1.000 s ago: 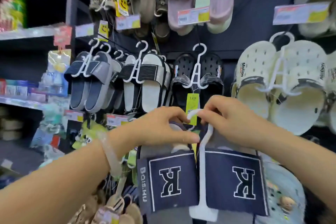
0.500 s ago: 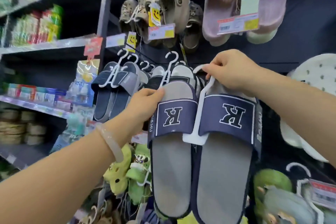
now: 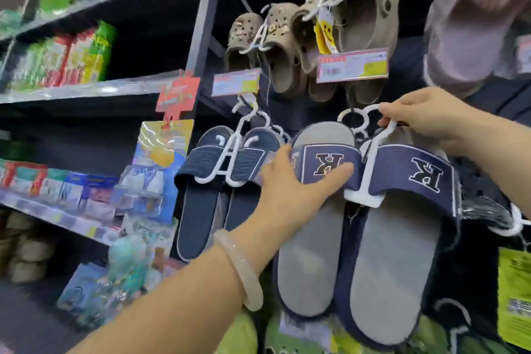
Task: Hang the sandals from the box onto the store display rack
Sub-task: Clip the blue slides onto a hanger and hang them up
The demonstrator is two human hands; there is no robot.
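Two sandals point(image 3: 359, 227) hang lengthwise below the right hand point(image 3: 422, 118), which pinches their hanger hook point(image 3: 373, 135); left hand point(image 3: 293, 190) presses flat, fingers straight.

Each navy strap of the pair of sandals point(image 3: 359, 227) carries a large letter "K" in a white-outlined box, and from here both read upside down. Along the side edge of the left sandal's strap runs small white lettering beginning "Bo"; the left hand point(image 3: 290, 190) covers the rest. The price label point(image 3: 352, 65) under the tan clogs point(image 3: 356, 17) and the smaller price label point(image 3: 235, 85) beside it show print, all too blurred to read. A yellow tag point(image 3: 324, 34) bears a smiley face.
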